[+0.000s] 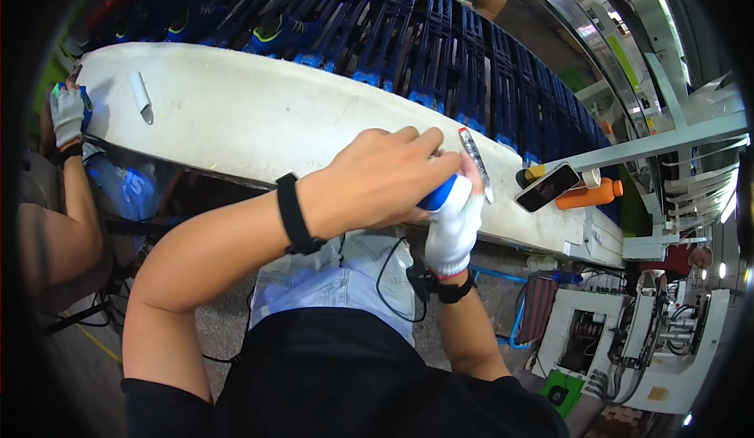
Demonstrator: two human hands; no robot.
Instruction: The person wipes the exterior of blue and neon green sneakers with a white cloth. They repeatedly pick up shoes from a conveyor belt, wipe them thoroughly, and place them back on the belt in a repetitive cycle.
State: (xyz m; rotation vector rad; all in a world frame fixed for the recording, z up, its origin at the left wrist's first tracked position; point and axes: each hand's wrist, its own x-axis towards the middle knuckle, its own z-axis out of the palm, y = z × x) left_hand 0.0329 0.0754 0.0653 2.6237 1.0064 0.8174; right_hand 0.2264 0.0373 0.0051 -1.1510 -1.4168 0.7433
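Looking down from head height, we see our two hands meeting at the near edge of a long white worktop (259, 116), which we use as the landmark. Our left hand (382, 177) is bare, with a black band at the wrist, and it curls down over a blue and white object (440, 194) at that near edge; the fingers look closed on it, though they hide most of the grip. Our right hand (454, 230), in a white knit glove, comes up from below the worktop edge and closes around the same object from underneath. A slim pen-like tool (475, 159) sticks up between the two hands, and we cannot tell which hand holds it. Farther right along the worktop lie a dark phone (547, 187) and an orange bottle (591, 194). Toward the worktop's left end a small white tube (140, 96) lies alone, and another person's gloved hand (67, 113) rests at that end. Behind the worktop runs a rack of dark blue frames (440, 45). Because the object hangs over the edge rather than on the surface, we judge a loosened grip could drop it to the floor, and the tool tip could slip off its mark.
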